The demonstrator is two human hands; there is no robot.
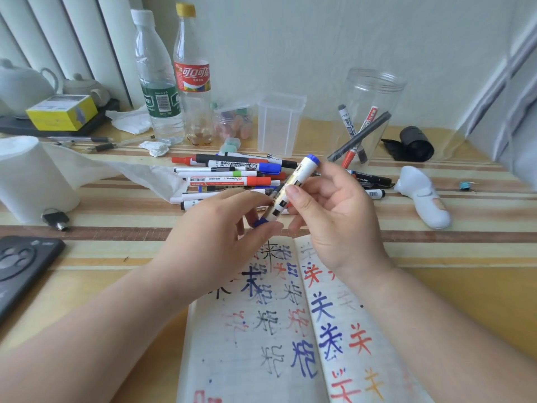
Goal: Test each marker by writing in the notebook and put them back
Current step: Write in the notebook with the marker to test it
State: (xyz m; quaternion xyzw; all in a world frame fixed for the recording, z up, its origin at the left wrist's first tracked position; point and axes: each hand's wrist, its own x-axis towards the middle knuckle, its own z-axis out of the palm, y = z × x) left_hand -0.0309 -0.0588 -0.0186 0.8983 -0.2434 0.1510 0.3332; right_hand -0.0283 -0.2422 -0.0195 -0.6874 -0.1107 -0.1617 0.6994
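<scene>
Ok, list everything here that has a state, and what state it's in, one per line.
Blue marker, gripped by right hand, cap end pinched by left hand.
Notebook, open, pages written on.
Clear jar, upright, lidless, holding several markers.
Water bottle, capped, upright.
Cola bottle, capped, upright.
Marker pile, lying on the table.

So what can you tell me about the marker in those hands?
The marker is a white plastic tube with black label blocks and blue at both ends. It slants, upper end to the right, above the top edge of the notebook. The right hand holds its middle; the left hand pinches its lower blue end.
</scene>
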